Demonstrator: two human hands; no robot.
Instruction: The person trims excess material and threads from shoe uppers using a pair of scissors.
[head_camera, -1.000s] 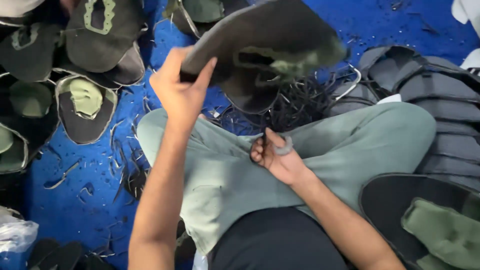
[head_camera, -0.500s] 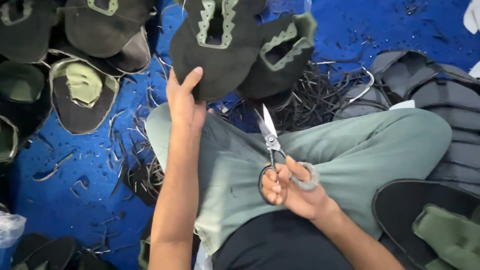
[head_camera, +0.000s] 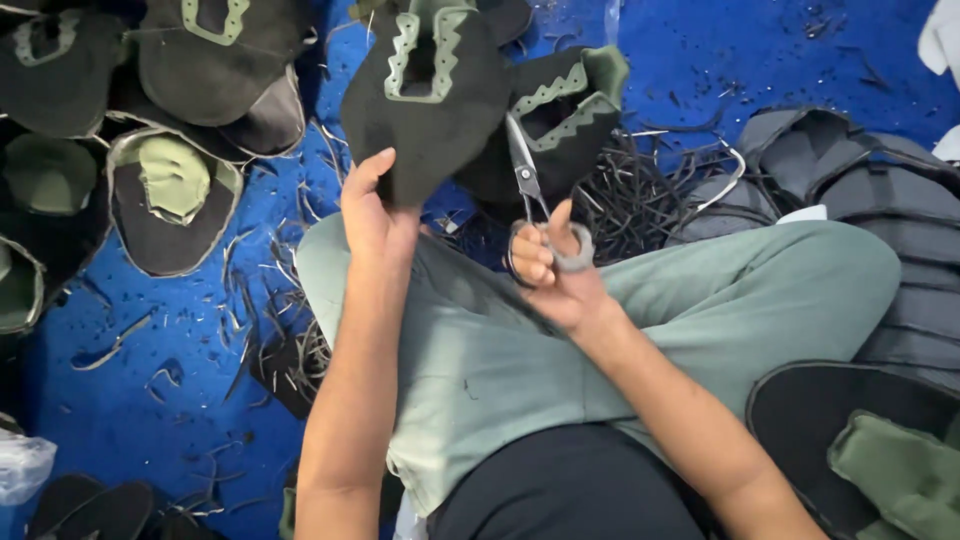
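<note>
Blue floor covering (head_camera: 170, 400) lies under a cross-legged person, littered with thin dark trimmings. Left hand (head_camera: 378, 215) is closed on the lower edge of a dark felt piece (head_camera: 430, 110) with a pale green zigzag border, lifting it above the knee. Right hand (head_camera: 553, 275) is gripping scissors (head_camera: 525, 180), fingers through the padded loops, blades pointing up and nearly together, their tips just beside the piece's right edge. A second dark piece (head_camera: 570, 115) with a green cuff hangs close behind the blades. Further out, a tangle of cut strips (head_camera: 640, 195) sits past the knee, finished pieces (head_camera: 175, 195) are piled at the left, and grey stacked parts (head_camera: 860, 170) lie at the right.

The likely trouble is the blades catching the stitched green border or the piece behind, since all three crowd together. The held piece hangs from one edge only, so it could swing as the blades close and spoil the cut line. The left thumb also sits not far from the tips.
</note>
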